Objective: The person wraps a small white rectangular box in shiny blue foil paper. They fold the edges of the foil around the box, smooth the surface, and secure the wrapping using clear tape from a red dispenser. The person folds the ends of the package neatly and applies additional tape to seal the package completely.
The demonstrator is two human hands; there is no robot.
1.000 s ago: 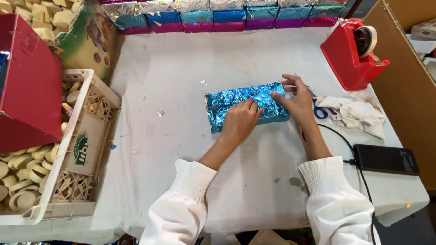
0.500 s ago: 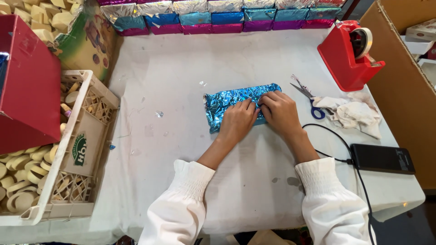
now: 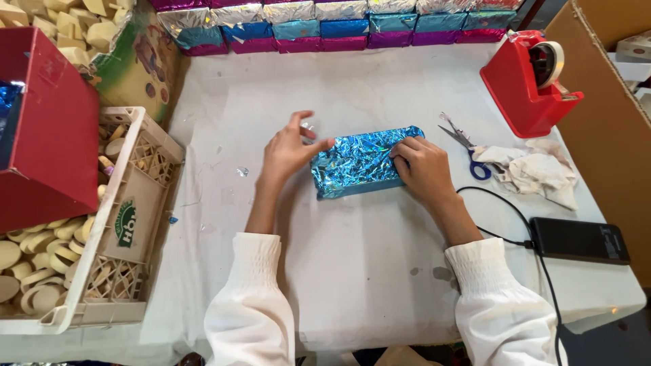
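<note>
Pressing the crinkled blue foil-wrapped rectangular parcel (image 3: 365, 161) mid-counter, the right hand (image 3: 422, 168) lies flat on its right end; the left hand (image 3: 288, 150), fingers spread, has shifted to its left end.

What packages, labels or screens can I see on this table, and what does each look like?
Blue crinkled foil-wrapped package: table centre, rectangular, between both hands.
Row of foil-wrapped packages: far table edge, in silver, blue, teal and magenta.
Green oval label: on the beige plastic crate's side, at left.
Black flat device: right, dark, cable attached.
Red cardboard box: far left.
</note>
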